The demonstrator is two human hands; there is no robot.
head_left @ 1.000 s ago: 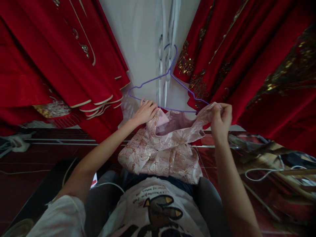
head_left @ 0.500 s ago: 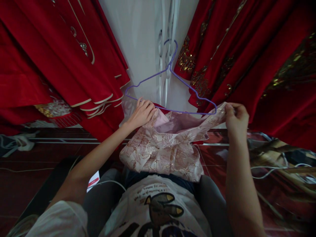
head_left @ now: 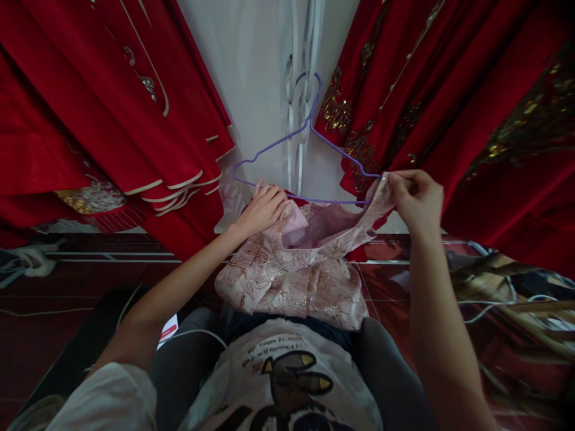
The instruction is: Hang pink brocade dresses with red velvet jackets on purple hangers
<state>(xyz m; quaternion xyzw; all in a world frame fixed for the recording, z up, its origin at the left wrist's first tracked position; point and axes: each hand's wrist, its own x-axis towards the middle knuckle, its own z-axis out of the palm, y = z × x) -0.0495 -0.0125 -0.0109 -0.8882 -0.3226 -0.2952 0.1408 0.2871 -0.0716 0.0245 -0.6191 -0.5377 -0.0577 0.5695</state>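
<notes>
A pale pink dress [head_left: 291, 281] with a shiny leaf pattern lies over my lap, its neckline open toward the wall. Above it hangs a purple wire hanger [head_left: 279, 142], hooked on a white metal chain or rack. My left hand [head_left: 265, 209] is closed on the dress's left shoulder, by the hanger's bottom bar. With thumb and fingers, my right hand [head_left: 417, 194] pinches the right shoulder strap and holds it up at the hanger's right end. The strap covers that end of the hanger.
Red garments [head_left: 179, 120] with pale trim hang at the left; red garments with gold sequins [head_left: 336, 108] hang at the right. A white wall [head_left: 251, 72] stands behind. Cables and clutter [head_left: 521, 305] lie on the right floor. A red-and-white card [head_left: 168, 329] is near my left thigh.
My right hand has moved left and slightly up, bringing the strap over the hanger's right end. My left hand stays near the same place on the dress.
</notes>
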